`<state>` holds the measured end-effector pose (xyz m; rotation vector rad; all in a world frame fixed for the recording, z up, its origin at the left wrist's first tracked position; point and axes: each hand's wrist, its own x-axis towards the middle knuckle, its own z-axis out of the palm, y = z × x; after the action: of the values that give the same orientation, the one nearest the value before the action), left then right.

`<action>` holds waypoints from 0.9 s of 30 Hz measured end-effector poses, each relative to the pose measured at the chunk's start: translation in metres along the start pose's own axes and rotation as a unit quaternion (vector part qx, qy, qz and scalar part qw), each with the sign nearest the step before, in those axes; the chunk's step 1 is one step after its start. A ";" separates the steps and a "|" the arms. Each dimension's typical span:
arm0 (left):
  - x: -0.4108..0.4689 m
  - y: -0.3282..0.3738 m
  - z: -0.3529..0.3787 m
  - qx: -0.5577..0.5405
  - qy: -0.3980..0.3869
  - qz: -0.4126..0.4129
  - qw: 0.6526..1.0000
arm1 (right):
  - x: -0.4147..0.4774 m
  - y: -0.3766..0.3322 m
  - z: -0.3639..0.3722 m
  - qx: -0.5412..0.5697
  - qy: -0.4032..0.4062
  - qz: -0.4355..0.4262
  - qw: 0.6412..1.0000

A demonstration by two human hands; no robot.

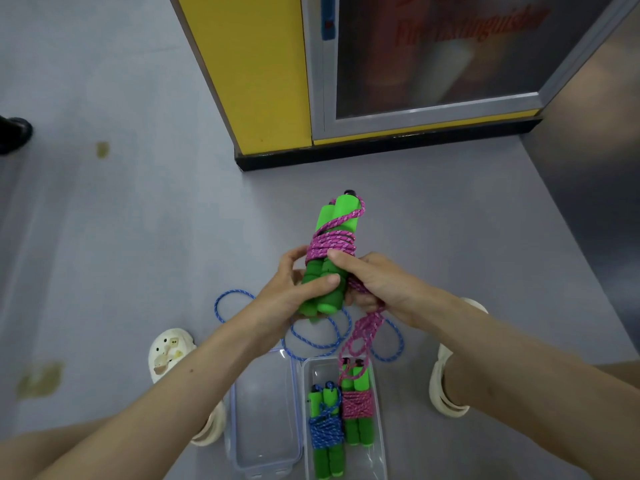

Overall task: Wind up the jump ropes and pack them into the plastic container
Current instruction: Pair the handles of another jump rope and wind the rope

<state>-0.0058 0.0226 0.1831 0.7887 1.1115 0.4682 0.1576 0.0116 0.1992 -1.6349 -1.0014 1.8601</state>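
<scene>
Left hand (294, 289): wrapped round the paired green handles (323, 271), above the plastic container (375, 457).
Right hand (377, 282): pinching the pink rope (332, 245) beside its coil.
Handling: likely light; foam squashy, cord limp, so best gripped at the handles.

The only writing is on the glass door (433, 57) of the yellow cabinet (249, 64). The red letters (471, 26) there are blurred and slanted, but they read "Fire Extinguisher". A second red line above them is cut by the picture's edge and cannot be read.
</scene>
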 end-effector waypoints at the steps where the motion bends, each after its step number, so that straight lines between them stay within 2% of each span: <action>1: -0.001 0.000 0.000 -0.013 -0.024 -0.019 0.999 | -0.001 -0.001 0.000 0.001 -0.009 -0.004 1.000; 4: -0.004 0.000 0.002 -0.013 -0.058 -0.025 0.998 | -0.004 -0.002 -0.002 -0.020 -0.030 -0.006 0.999; 8: -0.003 0.003 0.001 0.015 0.009 -0.006 1.000 | -0.006 -0.005 -0.008 -0.075 -0.032 -0.003 0.997; 15: 0.003 0.001 -0.004 0.201 0.108 0.089 0.970 | 0.000 0.004 -0.014 -0.136 -0.040 0.027 0.990; 20: 0.002 0.002 -0.004 0.256 0.102 0.114 0.954 | 0.004 0.006 -0.014 -0.137 -0.008 0.049 0.989; 27: 0.002 0.006 -0.005 0.224 0.099 0.086 0.966 | 0.007 0.009 -0.015 -0.136 0.034 0.049 0.989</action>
<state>-0.0089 0.0294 0.1851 1.2630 1.3643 0.4533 0.1721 0.0148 0.1878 -1.9233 -1.2066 1.7770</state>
